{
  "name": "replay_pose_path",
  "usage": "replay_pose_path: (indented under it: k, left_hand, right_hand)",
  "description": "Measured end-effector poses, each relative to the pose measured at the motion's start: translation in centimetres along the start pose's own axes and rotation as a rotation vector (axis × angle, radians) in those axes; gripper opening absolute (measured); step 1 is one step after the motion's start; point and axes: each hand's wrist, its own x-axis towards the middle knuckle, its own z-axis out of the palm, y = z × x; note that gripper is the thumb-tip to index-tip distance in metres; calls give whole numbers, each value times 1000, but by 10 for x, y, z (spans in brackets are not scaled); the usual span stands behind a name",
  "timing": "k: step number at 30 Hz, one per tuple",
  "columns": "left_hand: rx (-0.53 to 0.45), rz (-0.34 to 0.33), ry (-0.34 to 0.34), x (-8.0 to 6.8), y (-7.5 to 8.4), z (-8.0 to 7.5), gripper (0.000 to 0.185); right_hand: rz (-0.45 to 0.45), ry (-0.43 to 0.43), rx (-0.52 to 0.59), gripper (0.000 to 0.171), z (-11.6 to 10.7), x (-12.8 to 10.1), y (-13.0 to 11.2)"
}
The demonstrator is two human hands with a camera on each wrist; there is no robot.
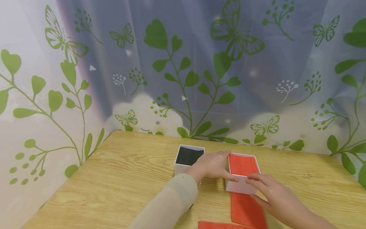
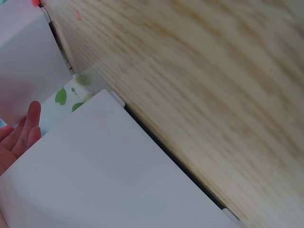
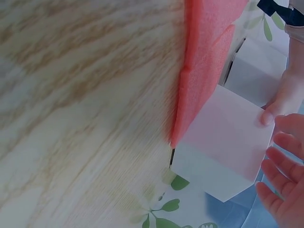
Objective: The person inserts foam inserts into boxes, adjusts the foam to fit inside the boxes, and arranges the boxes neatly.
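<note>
Two white boxes stand side by side on the wooden table (image 1: 114, 178). One is lined in black (image 1: 188, 156), the other in red (image 1: 243, 165). My left hand (image 1: 213, 165) lies between them and holds the red-lined box (image 3: 228, 142) by its left wall, thumb on the near corner. My right hand (image 1: 268, 187) is at that box's near wall, its straight fingers (image 3: 285, 147) touching or just off the wall. The left wrist view shows a white box side (image 2: 118, 166) and my fingertips (image 2: 23, 133).
A red foam sheet (image 1: 246, 210) lies flat on the table just in front of the red-lined box, under my right hand; a second red sheet (image 1: 220, 225) shows at the bottom edge. A leaf-and-butterfly curtain (image 1: 183, 63) hangs behind the table.
</note>
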Motion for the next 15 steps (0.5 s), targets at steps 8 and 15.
replay_pose_path:
  k: [8,15]
  left_hand:
    - [-4,2,7,0,2,-1,104]
    - [-6,3,12,-1,2,-2,104]
  right_hand:
    - [-6,-45,-11,48,1,-5,0]
    - [-67,-106,15,43,5,-12,-1]
